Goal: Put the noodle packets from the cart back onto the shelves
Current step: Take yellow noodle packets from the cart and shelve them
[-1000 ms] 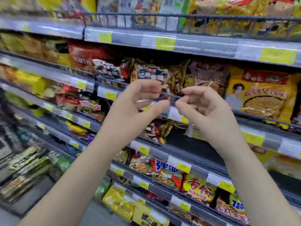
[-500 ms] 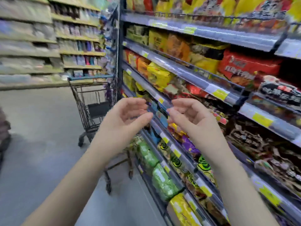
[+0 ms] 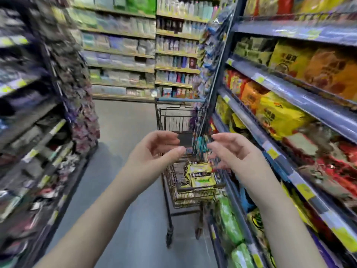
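In the aisle ahead of you, the cart (image 3: 173, 117) stands close against the right-hand shelves (image 3: 309, 105), with its blue bar at the far end. The noodle packets (image 3: 201, 176), yellow and green, lie flat in a small pile in the near end of its wire basket.

Your left hand (image 3: 154, 153) and right hand (image 3: 233, 157) are raised side by side between you and the cart. Their palms are turned toward each other and the fingers loosely curved, thumbs apart from them. Neither hand holds anything, and from your viewpoint they cover the middle of the basket.

The right-hand shelves are packed with yellow packs (image 3: 276, 117), orange ones above and red ones further along, with yellow price tags on the rails. Green packs (image 3: 229, 219) sit on the lowest level, just beside the cart's legs.

On your left stands another rack (image 3: 29, 132), too blurred to tell its goods. Across the far end runs a wall of shelving with bottles (image 3: 173, 55). Grey floor (image 3: 123, 122) lies between the two racks.
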Motion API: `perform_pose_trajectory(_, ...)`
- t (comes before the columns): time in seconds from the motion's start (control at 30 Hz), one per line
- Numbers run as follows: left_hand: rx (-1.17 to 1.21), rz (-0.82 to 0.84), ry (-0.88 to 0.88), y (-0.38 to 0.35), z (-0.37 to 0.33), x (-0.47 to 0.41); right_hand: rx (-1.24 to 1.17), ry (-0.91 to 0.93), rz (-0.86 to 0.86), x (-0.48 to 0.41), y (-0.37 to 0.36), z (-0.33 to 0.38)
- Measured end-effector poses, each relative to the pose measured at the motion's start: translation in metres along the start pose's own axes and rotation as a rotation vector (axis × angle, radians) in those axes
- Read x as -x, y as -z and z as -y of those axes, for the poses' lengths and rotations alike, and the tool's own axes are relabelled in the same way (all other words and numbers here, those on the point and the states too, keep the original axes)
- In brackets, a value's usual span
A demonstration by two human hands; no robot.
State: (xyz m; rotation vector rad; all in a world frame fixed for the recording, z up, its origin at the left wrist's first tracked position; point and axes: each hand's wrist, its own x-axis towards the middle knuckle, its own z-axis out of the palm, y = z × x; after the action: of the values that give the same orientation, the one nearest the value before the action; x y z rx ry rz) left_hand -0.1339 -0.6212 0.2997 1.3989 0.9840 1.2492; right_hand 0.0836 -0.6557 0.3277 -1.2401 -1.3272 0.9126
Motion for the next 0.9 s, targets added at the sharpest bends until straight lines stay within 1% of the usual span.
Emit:
perform_pose_trajectory(0.2, -0.075, -0.004, 0.027, -0.051, 0.016, -0.088, -0.027, -0.006, 0.083, -0.088, 0.052, -0.037)
perform_pose_trajectory(0.4, -0.115, -0.019, 0.084, -0.096, 0.038, -0.159, -0.115, -0.066, 0.121, -0.163, 0.097, -0.075)
perform_pose_trajectory(0.63, -0.089, -0.081, 0.147, -0.11, 0.066, -0.208, -0.152, -0.099, 0.213, -0.226, 0.107, -0.113)
perform_pose_trajectory(0.77, -0.098, -0.071, 0.172, -0.111, 0.078, -0.238, -0.147, -0.102, 0.235, -0.256, 0.107, -0.124)
perform_pose_trajectory(0.9, -0.096, -0.021, 0.161, -0.11, 0.092, -0.277, -0.128, -0.119, 0.21, -0.288, 0.109, -0.135)
